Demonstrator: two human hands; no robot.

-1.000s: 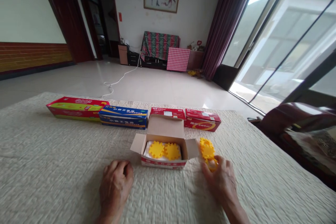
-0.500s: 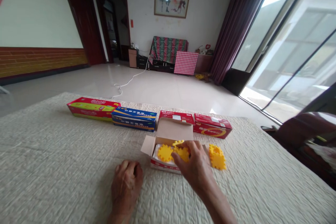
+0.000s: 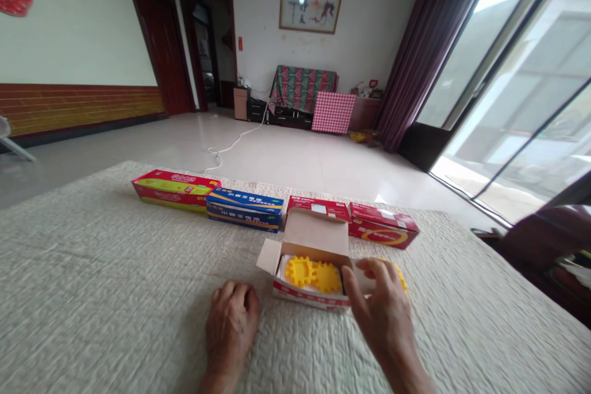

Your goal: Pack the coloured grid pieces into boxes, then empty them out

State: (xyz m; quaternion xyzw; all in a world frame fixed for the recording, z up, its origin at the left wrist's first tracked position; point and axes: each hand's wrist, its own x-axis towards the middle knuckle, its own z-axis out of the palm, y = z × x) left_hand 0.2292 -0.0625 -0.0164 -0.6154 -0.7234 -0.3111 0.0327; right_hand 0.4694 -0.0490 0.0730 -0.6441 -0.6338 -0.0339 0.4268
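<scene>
An opened cardboard box (image 3: 310,301) stands on the quilted cover with its flaps up. Inside lie yellow toothed plastic pieces: one with a raised square frame (image 3: 300,271) at the left and a flat one (image 3: 327,278) beside it. My right hand (image 3: 381,295) is over the box's right end, thumb and fingers apart, holding nothing that I can see. More yellow toothed pieces (image 3: 402,278) lie on the cover to the right, mostly hidden behind that hand. Left of the box, my left hand (image 3: 232,314) rests on the cover with its fingers curled in.
Behind the open box stands a row of closed boxes: a red and yellow-green one (image 3: 178,189), a blue battery box (image 3: 244,209) and two red ones, one in the middle (image 3: 318,207) and one at the right (image 3: 383,225). Everything rests on the pale quilted cover (image 3: 138,283).
My right hand has let go of a yellow piece and drawn back to the right. A framed yellow piece now sits at the box's left. My left hand keeps its place.
</scene>
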